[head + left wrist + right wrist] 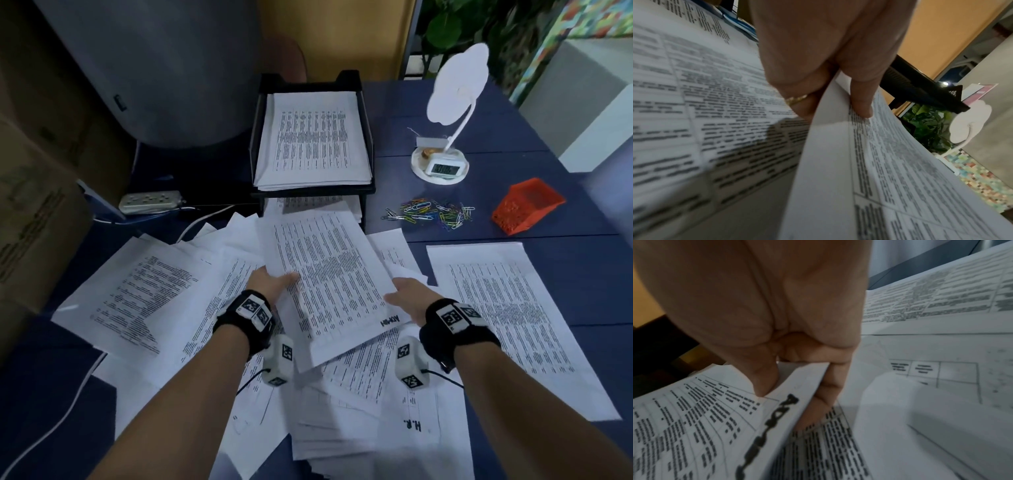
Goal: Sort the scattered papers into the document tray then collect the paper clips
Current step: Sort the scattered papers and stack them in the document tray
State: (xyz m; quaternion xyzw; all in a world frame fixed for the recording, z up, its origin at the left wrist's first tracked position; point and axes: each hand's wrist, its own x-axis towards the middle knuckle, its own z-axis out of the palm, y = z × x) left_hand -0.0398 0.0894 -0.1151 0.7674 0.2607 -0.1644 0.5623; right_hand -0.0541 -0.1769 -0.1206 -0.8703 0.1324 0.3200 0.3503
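Both hands hold one printed sheet [329,277] lifted above the scattered papers [150,294], its far end pointing at the black document tray [255,137]. My left hand [274,279] pinches the sheet's left edge, thumb [861,100] on top and fingers under the sheet [838,162]. My right hand [407,296] pinches its right edge near a bold heading, thumb [764,378] above the sheet [715,426]. The tray's top tier holds a stack of papers [313,140]. Coloured paper clips [431,214] lie in a loose heap right of the tray.
An orange mesh basket [525,205] lies tipped on its side beyond the clips. A white lamp with a clock base [440,164] stands behind them. A power strip [150,202] and cables sit left of the tray. Cardboard boxes [30,192] border the left.
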